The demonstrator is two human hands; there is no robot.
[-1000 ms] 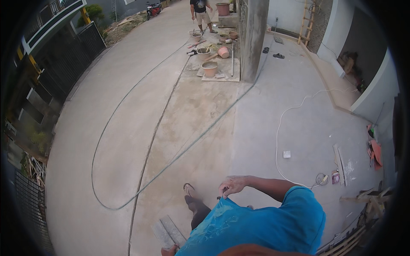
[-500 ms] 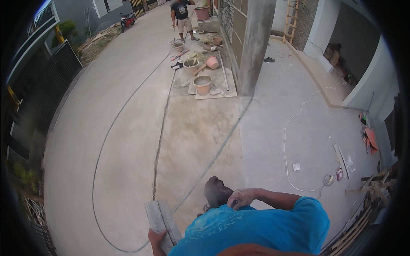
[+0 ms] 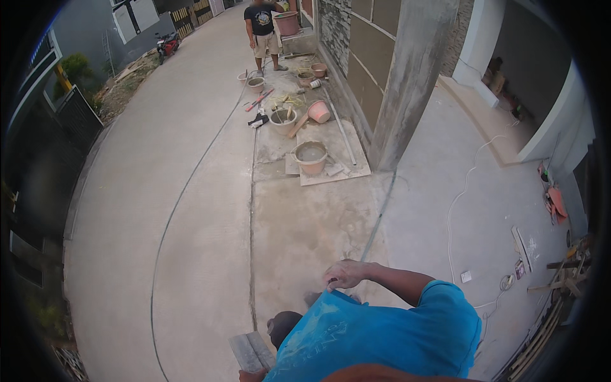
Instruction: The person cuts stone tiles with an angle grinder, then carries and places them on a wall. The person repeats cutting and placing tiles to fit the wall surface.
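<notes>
At the lower edge my left hand [image 3: 252, 375] grips a pair of long flat grey strips [image 3: 250, 351] lying side by side. Their material is not clear. My right hand [image 3: 347, 275] is curled at the front of my blue shirt [image 3: 394, 325], close to its hem. A small dark bit shows at its fingers, but I cannot make out what it is. Part of my dark-clad leg [image 3: 283, 326] shows between the strips and the shirt.
Ahead, a mortar bucket [image 3: 310, 156] stands on a board [image 3: 347, 173], with a tipped pink bucket [image 3: 319, 111] and several tubs behind. A person [image 3: 262, 32] stands beyond them. A hose [image 3: 170, 216] crosses the pavement. On the right are a concrete column [image 3: 414, 83] and white cable [image 3: 453, 210].
The buckets and column appear nearer and lower in view. My left hand and the grey strips have sunk toward the lower edge. My right hand sits slightly higher and further left.
</notes>
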